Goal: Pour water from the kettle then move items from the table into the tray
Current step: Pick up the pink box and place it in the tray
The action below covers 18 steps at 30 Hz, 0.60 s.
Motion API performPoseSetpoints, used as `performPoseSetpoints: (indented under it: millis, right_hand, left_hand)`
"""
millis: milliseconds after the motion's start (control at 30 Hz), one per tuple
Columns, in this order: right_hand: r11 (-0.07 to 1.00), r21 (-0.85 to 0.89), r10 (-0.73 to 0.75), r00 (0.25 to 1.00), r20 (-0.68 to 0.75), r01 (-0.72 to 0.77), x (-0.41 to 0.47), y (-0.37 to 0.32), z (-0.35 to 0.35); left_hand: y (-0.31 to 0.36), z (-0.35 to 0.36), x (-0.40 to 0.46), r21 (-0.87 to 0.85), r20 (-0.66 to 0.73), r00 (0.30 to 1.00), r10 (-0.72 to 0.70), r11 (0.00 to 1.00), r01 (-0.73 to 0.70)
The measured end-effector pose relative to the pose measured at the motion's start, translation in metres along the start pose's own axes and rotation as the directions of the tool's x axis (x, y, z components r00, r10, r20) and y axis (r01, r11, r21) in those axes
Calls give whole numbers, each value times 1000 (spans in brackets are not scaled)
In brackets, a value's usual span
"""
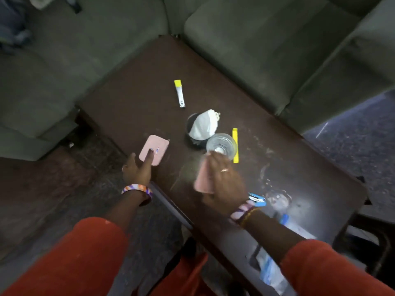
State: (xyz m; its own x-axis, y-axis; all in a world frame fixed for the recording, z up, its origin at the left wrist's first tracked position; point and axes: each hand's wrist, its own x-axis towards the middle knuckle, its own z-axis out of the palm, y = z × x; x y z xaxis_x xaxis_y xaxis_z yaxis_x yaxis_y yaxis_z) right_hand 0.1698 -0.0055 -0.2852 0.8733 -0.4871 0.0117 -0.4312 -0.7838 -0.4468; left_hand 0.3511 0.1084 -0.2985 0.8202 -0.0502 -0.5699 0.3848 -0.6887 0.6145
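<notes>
A dark brown table point(136, 99) carries the items. My left hand point(136, 168) reaches over the table's near-left edge, and its straight fingers touch a flat pink square pad point(157, 146). My right hand point(225, 180) grips a second flat pink piece point(202, 180), blurred by motion, just in front of a clear glass point(222, 144). Behind the glass stands a black bowl point(190, 124) with crumpled white material point(204, 124) in it. A white stick with a yellow end point(179, 94) lies farther back. No kettle or tray is in view.
A yellow strip point(235, 146) lies right of the glass. A blue item point(257, 198) and another clear glass point(277, 198) sit by my right wrist. A plastic bag point(268, 271) lies at the table's near end. Grey-green sofas point(245, 50) hem the table at the back and left.
</notes>
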Motion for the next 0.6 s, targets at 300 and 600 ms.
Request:
performPoseSetpoints:
  millis: [300,600]
  right_hand:
    - [991,114,50,976,210,-75,127,-78,86]
    - [362,694,475,764,437,-622,95,-84,111]
  left_hand:
    - [14,-20,65,-124,346,937,-47,988,95]
    - [5,-13,91,-52,471,882,-4,998,33]
